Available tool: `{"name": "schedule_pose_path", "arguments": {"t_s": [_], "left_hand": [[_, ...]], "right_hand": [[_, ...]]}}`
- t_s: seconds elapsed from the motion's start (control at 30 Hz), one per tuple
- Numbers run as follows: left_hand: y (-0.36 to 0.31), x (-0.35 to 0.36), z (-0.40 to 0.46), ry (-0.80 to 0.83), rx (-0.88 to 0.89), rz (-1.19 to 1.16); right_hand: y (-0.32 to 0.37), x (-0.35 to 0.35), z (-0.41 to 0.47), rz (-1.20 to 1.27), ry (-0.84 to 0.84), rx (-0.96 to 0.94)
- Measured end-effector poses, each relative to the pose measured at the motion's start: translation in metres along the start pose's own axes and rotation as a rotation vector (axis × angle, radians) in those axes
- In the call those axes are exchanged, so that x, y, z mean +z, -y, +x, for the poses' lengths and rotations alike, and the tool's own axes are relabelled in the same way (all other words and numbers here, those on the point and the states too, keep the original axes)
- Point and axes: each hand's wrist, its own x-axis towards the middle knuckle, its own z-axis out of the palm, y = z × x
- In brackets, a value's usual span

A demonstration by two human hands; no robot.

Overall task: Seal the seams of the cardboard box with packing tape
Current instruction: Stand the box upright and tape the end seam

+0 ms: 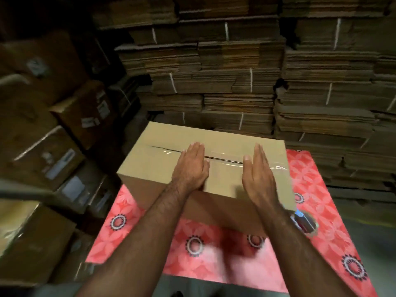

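A brown cardboard box (162, 146) stands on a table with a red patterned cloth (214, 258). Clear packing tape (227, 160) runs along the box's top centre seam, which still gapes a little at the left. My left hand (190, 166) lies flat on the top, fingers straight, across the seam. My right hand (259, 170) stands on its edge with straight fingers on the taped seam further right. A tape roll (304, 221) lies on the cloth just right of the box, partly hidden by my right forearm.
Tall stacks of flattened cardboard (214, 71) tied with white string fill the back and right. Sealed and labelled boxes (53, 146) are piled at the left, close to the table's left edge. Bare cloth lies in front of the box.
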Motion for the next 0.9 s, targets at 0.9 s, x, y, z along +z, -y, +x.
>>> {"name": "schedule_pose_path", "arguments": {"t_s": [0.9], "left_hand": [[0.213, -0.078, 0.012, 0.204, -0.508, -0.641]], "right_hand": [[0.105, 0.143, -0.035, -0.206, 0.354, -0.391]]}}
